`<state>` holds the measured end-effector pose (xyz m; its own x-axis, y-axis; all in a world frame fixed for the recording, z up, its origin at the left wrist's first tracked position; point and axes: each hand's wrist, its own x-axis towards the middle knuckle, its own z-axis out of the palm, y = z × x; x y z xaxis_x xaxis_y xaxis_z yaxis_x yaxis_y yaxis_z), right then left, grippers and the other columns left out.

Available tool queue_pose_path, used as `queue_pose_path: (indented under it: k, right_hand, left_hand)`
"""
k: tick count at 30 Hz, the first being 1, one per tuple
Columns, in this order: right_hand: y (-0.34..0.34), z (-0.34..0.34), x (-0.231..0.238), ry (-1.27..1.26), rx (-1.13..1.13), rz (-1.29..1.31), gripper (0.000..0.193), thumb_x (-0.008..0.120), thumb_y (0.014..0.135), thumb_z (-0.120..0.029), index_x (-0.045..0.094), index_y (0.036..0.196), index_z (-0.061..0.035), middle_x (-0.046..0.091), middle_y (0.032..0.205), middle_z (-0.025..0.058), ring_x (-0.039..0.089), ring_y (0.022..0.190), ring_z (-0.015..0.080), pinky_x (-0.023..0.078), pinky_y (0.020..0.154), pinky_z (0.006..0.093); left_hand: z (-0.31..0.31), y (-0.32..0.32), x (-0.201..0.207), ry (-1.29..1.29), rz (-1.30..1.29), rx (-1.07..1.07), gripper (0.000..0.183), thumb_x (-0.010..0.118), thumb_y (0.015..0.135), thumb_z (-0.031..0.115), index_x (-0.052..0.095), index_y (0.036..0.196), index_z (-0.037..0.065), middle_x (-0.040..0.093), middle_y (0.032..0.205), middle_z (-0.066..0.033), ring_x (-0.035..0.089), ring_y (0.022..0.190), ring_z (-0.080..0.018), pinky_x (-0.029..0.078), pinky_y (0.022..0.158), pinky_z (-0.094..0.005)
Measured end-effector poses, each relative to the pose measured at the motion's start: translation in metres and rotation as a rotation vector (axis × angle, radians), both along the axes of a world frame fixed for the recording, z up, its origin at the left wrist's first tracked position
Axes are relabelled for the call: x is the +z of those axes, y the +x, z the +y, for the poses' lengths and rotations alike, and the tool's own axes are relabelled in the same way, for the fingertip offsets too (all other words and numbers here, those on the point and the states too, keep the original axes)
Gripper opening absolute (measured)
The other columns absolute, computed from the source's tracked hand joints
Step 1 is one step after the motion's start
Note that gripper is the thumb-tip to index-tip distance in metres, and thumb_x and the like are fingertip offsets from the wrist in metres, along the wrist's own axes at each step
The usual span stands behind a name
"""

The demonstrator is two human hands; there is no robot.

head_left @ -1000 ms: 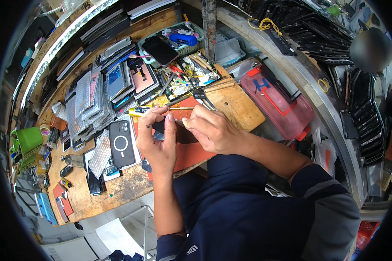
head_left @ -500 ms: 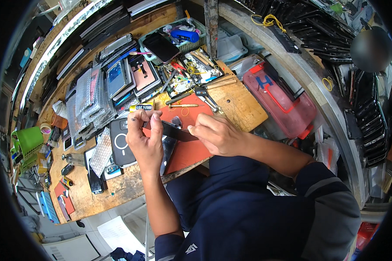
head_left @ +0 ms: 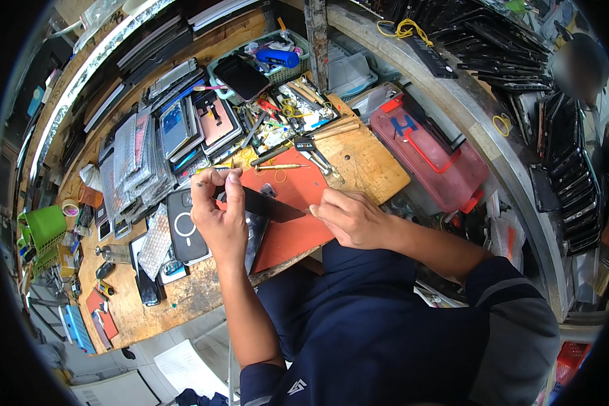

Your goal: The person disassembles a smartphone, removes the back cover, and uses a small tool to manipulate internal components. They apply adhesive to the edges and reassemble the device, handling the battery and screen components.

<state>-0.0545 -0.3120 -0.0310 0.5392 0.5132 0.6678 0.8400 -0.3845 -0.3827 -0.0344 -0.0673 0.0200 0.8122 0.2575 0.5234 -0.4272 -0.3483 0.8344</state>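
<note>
My left hand (head_left: 220, 210) is closed, its thumb and fingers gripping one end of a dark, flat, phone-like slab (head_left: 272, 205) held above the orange-red mat (head_left: 287, 240). At the slab's other end, my right hand (head_left: 350, 218) pinches with its fingertips; what lies between them is too small to make out. Below the slab, a glossy dark panel (head_left: 256, 237) rests partly behind my left hand. A black phone case (head_left: 181, 223) with a white ring lies left of that hand. Beyond the slab, a brass-coloured precision screwdriver (head_left: 281, 166) lies on the mat.
Bubble-wrapped panels (head_left: 132, 159) are stacked at the left, beside tablets (head_left: 177, 128). A tray of small tools and parts (head_left: 291, 111) and a green basket (head_left: 301, 68) stand at the back. A red translucent box (head_left: 430, 152) sits right of the wooden bench (head_left: 369, 162).
My right hand has shifted slightly right, away from my left, and more of the dark slab shows between them. My left hand keeps its grip. The whole view has shifted a little.
</note>
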Motion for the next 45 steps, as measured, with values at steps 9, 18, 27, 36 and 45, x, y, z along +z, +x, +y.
queue_pose_path:
  k: [9, 18, 27, 36, 45]
  right_hand:
    - [0.013, -0.019, 0.024, 0.245, -0.16, 0.409, 0.007, 0.068, 0.094, 0.003, 0.066, 0.101, 0.0008, 0.063, 0.091, 0.0111, 0.067, 0.078, 0.0229, 0.052, 0.068, 0.0346]
    - [0.006, 0.033, 0.085, 0.438, -0.014, 0.214, 0.013, 0.074, 0.091, 0.002, 0.068, 0.102, -0.0006, 0.065, 0.091, 0.0115, 0.069, 0.077, 0.0247, 0.054, 0.067, 0.0372]
    - [0.012, 0.028, 0.079, 0.417, -0.061, 0.058, 0.016, 0.072, 0.092, 0.003, 0.069, 0.107, -0.0008, 0.066, 0.095, 0.0127, 0.068, 0.08, 0.0308, 0.055, 0.068, 0.0402]
    - [0.015, 0.013, 0.081, 0.42, -0.05, 0.184, 0.011, 0.071, 0.093, 0.004, 0.068, 0.103, 0.0011, 0.065, 0.092, 0.013, 0.068, 0.079, 0.0291, 0.054, 0.068, 0.0378]
    - [0.018, 0.01, 0.078, 0.338, -0.046, 0.067, 0.013, 0.071, 0.091, 0.002, 0.067, 0.102, -0.001, 0.06, 0.091, 0.0134, 0.064, 0.076, 0.0322, 0.051, 0.064, 0.043]
  left_hand:
    - [-0.013, -0.016, 0.009, 0.149, -0.062, -0.065, 0.008, 0.065, 0.101, 0.003, 0.06, 0.104, -0.002, 0.076, 0.104, -0.015, 0.073, 0.1, -0.0233, 0.054, 0.096, -0.037]
    - [-0.024, -0.028, 0.016, 0.351, -0.253, -0.176, 0.024, 0.068, 0.089, -0.004, 0.066, 0.112, 0.0, 0.075, 0.115, -0.0164, 0.068, 0.119, -0.0372, 0.051, 0.105, -0.0483]
    - [-0.038, -0.025, 0.007, 0.445, -0.349, -0.099, 0.026, 0.075, 0.085, -0.006, 0.065, 0.108, 0.002, 0.068, 0.123, -0.0212, 0.067, 0.116, -0.0413, 0.053, 0.099, -0.0485]
    - [-0.047, -0.023, 0.002, 0.441, -0.326, -0.105, 0.027, 0.074, 0.087, -0.006, 0.064, 0.111, 0.002, 0.065, 0.12, -0.0215, 0.066, 0.113, -0.0407, 0.054, 0.095, -0.048]
    - [-0.05, -0.023, -0.001, 0.442, -0.311, -0.097, 0.029, 0.072, 0.09, -0.006, 0.059, 0.116, 0.002, 0.064, 0.119, -0.0212, 0.066, 0.11, -0.0371, 0.055, 0.092, -0.0448]
